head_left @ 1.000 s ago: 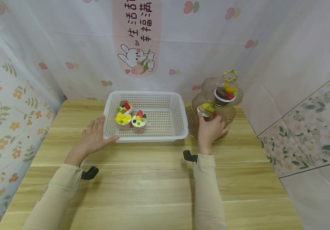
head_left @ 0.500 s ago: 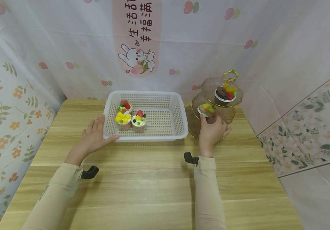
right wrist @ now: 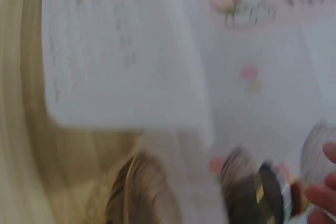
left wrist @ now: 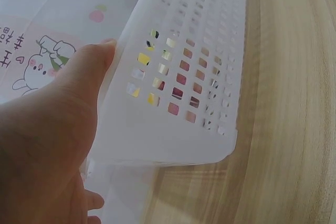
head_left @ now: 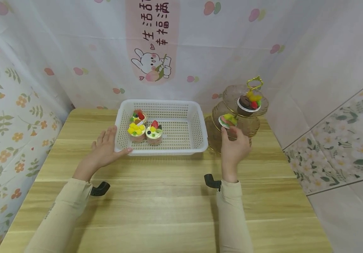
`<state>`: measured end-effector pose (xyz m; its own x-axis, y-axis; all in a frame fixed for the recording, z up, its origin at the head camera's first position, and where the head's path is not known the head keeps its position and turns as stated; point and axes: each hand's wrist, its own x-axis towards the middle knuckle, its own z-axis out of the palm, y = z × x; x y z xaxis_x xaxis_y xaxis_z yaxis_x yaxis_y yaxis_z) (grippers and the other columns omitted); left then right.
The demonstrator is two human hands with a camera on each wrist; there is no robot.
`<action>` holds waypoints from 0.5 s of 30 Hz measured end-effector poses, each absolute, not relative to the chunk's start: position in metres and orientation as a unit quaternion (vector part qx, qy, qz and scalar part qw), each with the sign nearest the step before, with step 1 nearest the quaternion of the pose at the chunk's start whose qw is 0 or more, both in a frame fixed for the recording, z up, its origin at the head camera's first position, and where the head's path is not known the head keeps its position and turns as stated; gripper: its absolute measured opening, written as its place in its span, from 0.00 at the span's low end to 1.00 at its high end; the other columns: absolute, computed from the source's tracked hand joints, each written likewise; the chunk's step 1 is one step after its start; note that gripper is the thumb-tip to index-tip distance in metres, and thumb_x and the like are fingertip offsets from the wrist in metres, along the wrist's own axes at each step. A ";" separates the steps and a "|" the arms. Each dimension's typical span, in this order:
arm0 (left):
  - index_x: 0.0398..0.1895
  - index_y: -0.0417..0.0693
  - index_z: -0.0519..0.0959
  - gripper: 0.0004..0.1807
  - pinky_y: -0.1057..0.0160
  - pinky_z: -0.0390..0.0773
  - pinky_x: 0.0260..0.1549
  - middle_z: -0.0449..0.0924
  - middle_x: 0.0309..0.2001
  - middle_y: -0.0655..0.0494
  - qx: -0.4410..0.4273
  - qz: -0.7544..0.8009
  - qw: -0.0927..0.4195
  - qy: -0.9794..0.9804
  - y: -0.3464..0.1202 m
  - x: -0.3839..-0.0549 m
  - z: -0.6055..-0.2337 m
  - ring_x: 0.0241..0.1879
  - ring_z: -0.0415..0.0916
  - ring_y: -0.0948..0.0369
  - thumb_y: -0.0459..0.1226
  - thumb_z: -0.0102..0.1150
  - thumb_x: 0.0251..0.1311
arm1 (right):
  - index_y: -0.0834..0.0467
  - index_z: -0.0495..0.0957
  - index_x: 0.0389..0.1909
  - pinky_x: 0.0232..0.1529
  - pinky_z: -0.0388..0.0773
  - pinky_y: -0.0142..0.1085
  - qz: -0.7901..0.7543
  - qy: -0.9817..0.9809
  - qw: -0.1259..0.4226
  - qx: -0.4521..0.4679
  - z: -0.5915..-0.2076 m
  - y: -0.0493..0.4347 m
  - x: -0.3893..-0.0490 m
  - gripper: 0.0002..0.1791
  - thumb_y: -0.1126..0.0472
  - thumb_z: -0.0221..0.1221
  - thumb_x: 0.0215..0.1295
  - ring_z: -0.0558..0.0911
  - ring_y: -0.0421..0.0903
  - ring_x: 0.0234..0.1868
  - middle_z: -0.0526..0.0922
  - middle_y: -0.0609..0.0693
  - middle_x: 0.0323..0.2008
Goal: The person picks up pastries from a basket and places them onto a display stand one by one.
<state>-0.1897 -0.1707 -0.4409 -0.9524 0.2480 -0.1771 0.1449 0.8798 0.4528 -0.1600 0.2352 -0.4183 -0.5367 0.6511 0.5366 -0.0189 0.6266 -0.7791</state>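
My left hand (head_left: 103,151) rests at the near left corner of a white plastic basket (head_left: 194,153), its thumb along the front rim and its fingers spread at the left side. In the left wrist view the thumb (left wrist: 79,82) touches the rim. Several toy dessert cups, including one with yellow cubes (head_left: 137,131) and one with a strawberry (head_left: 154,133), stand inside the basket. My right hand (head_left: 236,149) is just below a fruit-topped cup (head_left: 227,120) on the middle tier of a clear tiered stand (head_left: 257,121). Its thumb and fingers are apart, holding nothing visible.
A chocolate cup (head_left: 247,104) with fruit sits on the stand's top tier, under a gold handle (head_left: 255,83). The stand is close to the basket's right end. Curtains (head_left: 89,52) hang behind the wooden table (head_left: 162,203).
My right hand has drawn back toward me from the fruit-topped cup, letting it go on the middle tier. My left hand stays at the basket corner.
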 end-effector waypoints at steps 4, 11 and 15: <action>0.74 0.47 0.25 0.63 0.22 0.38 0.58 0.29 0.75 0.34 0.105 0.225 0.111 0.962 -0.171 -0.191 -0.440 0.72 0.29 0.32 0.72 0.45 0.51 | 0.59 0.85 0.33 0.34 0.73 0.29 0.452 -0.811 0.365 -0.073 -0.402 0.216 -0.164 0.12 0.54 0.68 0.53 0.83 0.47 0.31 0.88 0.55 0.29; 0.74 0.47 0.26 0.64 0.22 0.38 0.59 0.31 0.75 0.34 0.104 0.228 0.107 0.962 -0.172 -0.191 -0.442 0.73 0.29 0.33 0.72 0.46 0.50 | 0.55 0.81 0.47 0.49 0.77 0.41 0.471 -0.861 0.179 0.067 -0.382 0.175 -0.207 0.19 0.50 0.64 0.58 0.83 0.46 0.41 0.86 0.53 0.39; 0.74 0.47 0.26 0.64 0.22 0.37 0.59 0.30 0.75 0.35 0.105 0.226 0.109 0.962 -0.172 -0.191 -0.443 0.73 0.29 0.33 0.73 0.46 0.50 | 0.52 0.75 0.56 0.54 0.74 0.44 0.458 -0.876 0.112 0.101 -0.379 0.149 -0.241 0.26 0.48 0.64 0.58 0.79 0.49 0.50 0.83 0.52 0.49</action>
